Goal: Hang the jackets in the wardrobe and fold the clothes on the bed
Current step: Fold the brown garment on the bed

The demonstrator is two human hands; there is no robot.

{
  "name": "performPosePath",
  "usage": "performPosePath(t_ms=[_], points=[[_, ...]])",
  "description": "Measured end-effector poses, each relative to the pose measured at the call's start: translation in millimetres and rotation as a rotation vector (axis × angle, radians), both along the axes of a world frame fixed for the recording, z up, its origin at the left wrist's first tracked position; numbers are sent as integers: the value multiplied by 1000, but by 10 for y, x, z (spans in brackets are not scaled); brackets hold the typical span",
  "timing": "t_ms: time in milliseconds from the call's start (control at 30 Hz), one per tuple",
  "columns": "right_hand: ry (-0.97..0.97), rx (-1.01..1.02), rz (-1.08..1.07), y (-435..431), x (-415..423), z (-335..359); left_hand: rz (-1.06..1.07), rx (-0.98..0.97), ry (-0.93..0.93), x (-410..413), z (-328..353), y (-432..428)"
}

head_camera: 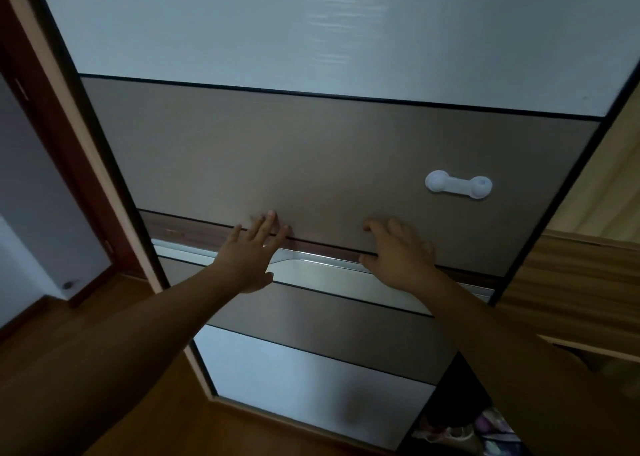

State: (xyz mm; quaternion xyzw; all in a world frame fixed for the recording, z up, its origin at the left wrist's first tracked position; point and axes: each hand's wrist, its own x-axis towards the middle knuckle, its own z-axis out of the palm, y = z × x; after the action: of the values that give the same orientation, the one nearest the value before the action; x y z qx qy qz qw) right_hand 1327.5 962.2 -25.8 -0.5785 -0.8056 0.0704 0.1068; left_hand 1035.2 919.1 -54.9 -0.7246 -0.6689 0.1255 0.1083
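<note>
A sliding wardrobe door with white and brown panels fills the view. My left hand lies flat on it, fingers straight, across the dark band and the metal handle strip. My right hand also presses flat against the brown panel, a little to the right. Neither hand holds anything. No jacket or bed is in view.
A white plastic child lock sticks to the door at the right. Right of the door's edge, the dark wardrobe interior shows some clothes low down, beside a wooden panel. A room door frame and wooden floor lie left.
</note>
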Motion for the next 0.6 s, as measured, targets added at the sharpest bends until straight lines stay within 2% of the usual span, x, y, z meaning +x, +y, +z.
performPosePath(t_ms=[100, 233, 333, 400, 500, 600], points=[[-19, -8, 28, 2, -42, 13, 14, -17, -137, 26, 58, -92], [-14, -58, 157, 27, -73, 12, 156, -90, -456, 58, 67, -386], [7, -211, 341, -21, -185, -32, 295, -165, -546, 35, 21, -731], [-57, -310, 435, -99, -334, -51, 393, -200, -607, 12, -20, -1018], [-212, -349, 606, -230, -662, -102, 549, -211, -647, 8, -79, -1503], [-252, -361, 773, -449, -1061, -153, 719, -217, -667, 61, -95, -2043]])
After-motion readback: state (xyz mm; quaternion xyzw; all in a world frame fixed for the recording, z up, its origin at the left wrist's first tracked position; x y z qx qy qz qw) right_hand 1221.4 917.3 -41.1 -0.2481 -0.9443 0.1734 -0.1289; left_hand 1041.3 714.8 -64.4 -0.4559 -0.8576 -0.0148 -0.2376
